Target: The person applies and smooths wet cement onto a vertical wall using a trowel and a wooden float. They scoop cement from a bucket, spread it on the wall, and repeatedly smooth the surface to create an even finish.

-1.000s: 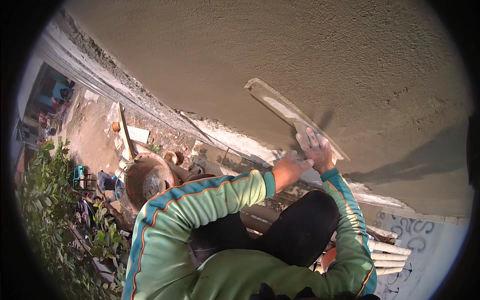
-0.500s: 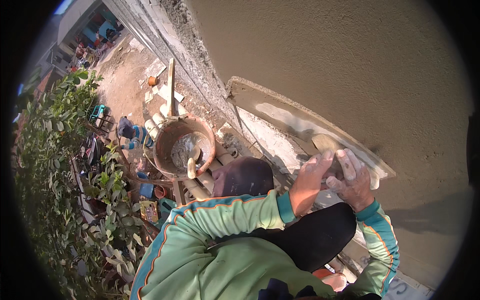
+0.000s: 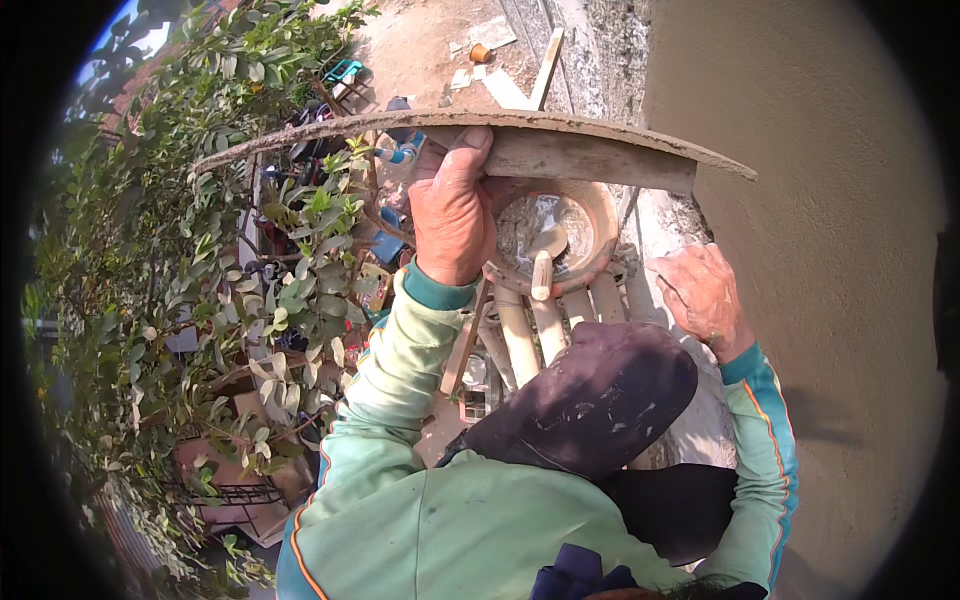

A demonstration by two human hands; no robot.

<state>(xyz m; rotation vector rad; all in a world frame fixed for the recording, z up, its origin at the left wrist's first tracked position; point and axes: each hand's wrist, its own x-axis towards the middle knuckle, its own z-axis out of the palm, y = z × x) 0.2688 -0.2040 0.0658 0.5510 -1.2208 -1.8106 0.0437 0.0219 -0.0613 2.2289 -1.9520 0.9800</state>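
My left hand [image 3: 455,215] grips a long plastering float [image 3: 590,160] by the wooden bar along its back, thumb on top. The float is held level, edge toward me, above a mortar bucket [image 3: 606,222]. Beside the grey plastered wall [image 3: 820,200], my right hand [image 3: 705,300] is closed with its fingers curled in; whatever it may hold is hidden. A tool with a thick wooden handle [image 3: 542,277] and a rounded head rests in the bucket, over wet grey mortar [image 3: 570,215].
Bamboo poles [image 3: 515,335] lie below the bucket, in front of my dark-clad knee [image 3: 600,390]. Leafy branches [image 3: 200,250] crowd the left side. On the ground far below are an orange pot [image 3: 480,53] and a person in a striped blue top [image 3: 402,152].
The float has left the wall and swung left, now in my left hand alone. My right hand has come off it. The view has turned toward the bucket.
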